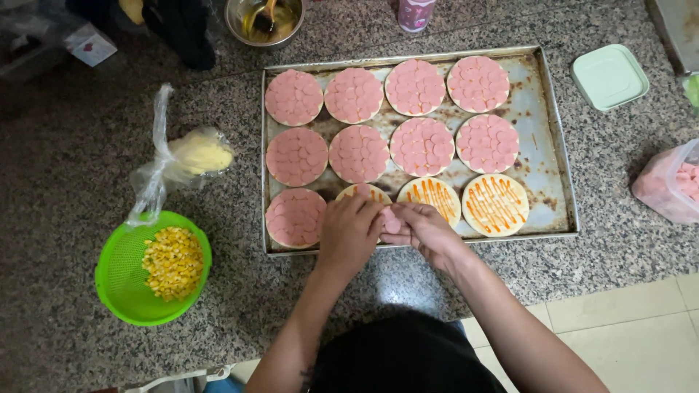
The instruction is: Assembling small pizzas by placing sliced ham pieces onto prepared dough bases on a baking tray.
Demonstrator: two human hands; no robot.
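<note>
A metal baking tray [546, 156] holds several round dough bases. Most are covered with pink sausage slices [358, 153]; two at the front right carry only orange and white sauce stripes [495, 204]. My left hand [348, 231] and my right hand [422, 227] meet over the front-row base [362, 191], which they largely hide. Both pinch a small stack of pink sausage slices [392, 220] between the fingertips.
A green colander of corn kernels [154, 266] sits at the left, with a plastic bag of shredded cheese [195, 154] behind it. At the right are a bag of pink slices [673, 182] and a pale green lid [609, 76]. A metal bowl [263, 20] stands behind the tray.
</note>
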